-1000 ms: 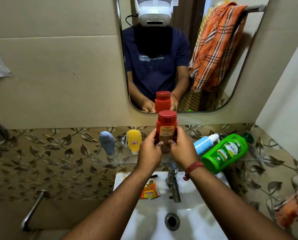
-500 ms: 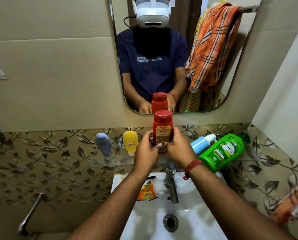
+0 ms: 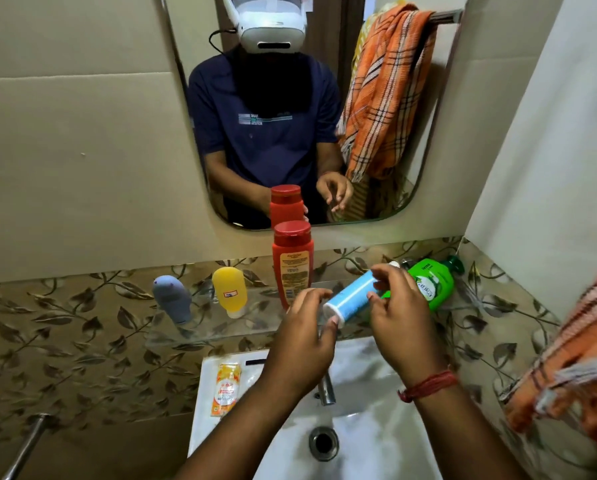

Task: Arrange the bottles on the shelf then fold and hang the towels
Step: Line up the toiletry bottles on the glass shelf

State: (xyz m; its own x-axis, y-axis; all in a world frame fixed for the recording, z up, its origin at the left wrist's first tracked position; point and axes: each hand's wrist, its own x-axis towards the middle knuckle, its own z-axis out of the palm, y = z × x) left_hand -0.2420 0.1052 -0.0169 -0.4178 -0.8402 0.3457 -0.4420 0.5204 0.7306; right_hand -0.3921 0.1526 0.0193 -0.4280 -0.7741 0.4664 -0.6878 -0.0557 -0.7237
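Observation:
A red bottle (image 3: 292, 261) stands upright on the glass shelf (image 3: 217, 329) under the mirror, with no hand on it. My right hand (image 3: 399, 320) grips a blue bottle (image 3: 350, 299) with a white end, tilted over the shelf's right part. My left hand (image 3: 304, 337) is spread beside that white end, a fingertip touching it. A green bottle (image 3: 432, 282) lies on its side behind my right hand. A yellow tube (image 3: 229, 291) and a grey-blue tube (image 3: 172, 299) stand on the shelf's left. An orange checked towel (image 3: 574, 372) hangs at the right edge.
Below the shelf is a white sink (image 3: 376, 441) with a tap (image 3: 326, 389) and an orange sachet (image 3: 226, 389) on its rim. The mirror (image 3: 425, 140) reflects a second orange checked towel on a rail. A metal pipe (image 3: 23, 448) sits low on the left.
Both hands have let go of the red bottle, which now stands on the shelf. They have moved right, and my right hand has taken hold of the blue bottle.

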